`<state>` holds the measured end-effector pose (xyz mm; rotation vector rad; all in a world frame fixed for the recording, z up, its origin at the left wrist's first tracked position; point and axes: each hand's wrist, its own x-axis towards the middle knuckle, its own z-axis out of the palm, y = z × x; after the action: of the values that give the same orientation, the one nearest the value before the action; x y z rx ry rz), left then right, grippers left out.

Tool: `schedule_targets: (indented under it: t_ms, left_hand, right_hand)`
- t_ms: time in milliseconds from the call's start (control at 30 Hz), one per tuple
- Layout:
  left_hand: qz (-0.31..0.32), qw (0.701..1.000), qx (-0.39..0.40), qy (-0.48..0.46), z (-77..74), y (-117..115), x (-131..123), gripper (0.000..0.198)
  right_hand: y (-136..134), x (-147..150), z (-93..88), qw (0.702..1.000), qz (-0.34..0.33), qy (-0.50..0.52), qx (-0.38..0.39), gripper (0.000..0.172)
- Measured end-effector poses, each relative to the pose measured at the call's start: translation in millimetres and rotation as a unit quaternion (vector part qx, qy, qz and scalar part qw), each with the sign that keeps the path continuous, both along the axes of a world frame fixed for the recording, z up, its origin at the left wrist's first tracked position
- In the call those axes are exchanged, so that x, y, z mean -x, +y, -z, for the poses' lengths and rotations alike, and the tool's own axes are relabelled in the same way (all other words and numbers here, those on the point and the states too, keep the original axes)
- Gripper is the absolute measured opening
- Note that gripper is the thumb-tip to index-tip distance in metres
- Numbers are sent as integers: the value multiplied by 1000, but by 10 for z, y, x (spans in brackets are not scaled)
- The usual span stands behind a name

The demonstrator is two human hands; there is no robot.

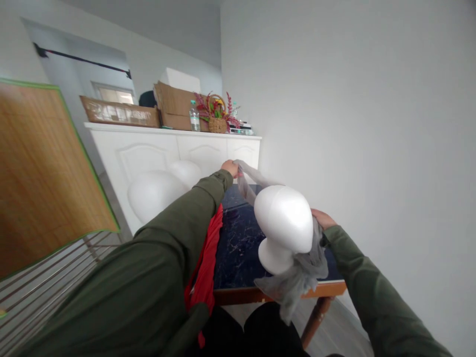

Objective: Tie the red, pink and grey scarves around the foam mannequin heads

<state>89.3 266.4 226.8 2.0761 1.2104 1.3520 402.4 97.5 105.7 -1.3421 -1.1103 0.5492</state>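
A white foam mannequin head (282,215) stands on the dark blue marbled table (238,248), close to its front right part. A sheer grey scarf (305,275) runs round behind the head, and its loose end hangs over the table's front edge. Out to the left of the head, my left hand (231,167) is closed on a stretched length of the scarf. My right hand (323,218) is at the head's right side, closed on the bunched grey cloth; its fingertips are partly hidden by the head. Under my left arm lies a red cloth (208,253).
Two more white foam heads (156,193) stand at the left. A white cabinet (148,148) behind bears cardboard boxes (180,106), a bottle (194,116) and a flower basket (217,124). A metal rack (55,272) with a bamboo mat (44,173) is at left; a wall (353,124) rises at right.
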Motion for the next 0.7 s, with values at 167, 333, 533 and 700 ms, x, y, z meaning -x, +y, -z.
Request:
schedule_targets:
  t_ms: [167, 333, 533, 700]
  left_hand:
    - [-11, 988, -121, -94, -486, -85, -65, 22]
    - [31, 911, -362, -194, -808, -748, 275, 22]
    - [85, 917, -353, -168, -523, -1223, 763, 15]
    - [23, 956, -274, 104, -271, -613, 829, 17]
  right_hand:
    - [-125, -144, -578, 995, 71, -39, -56, 31]
    - [-939, 16, -1052, 975, 107, -41, -189, 39]
    - [-2118, 393, -565, 981, -127, -121, -78, 33]
    - [-1885, 1475, -103, 896, -413, -149, 65, 44]
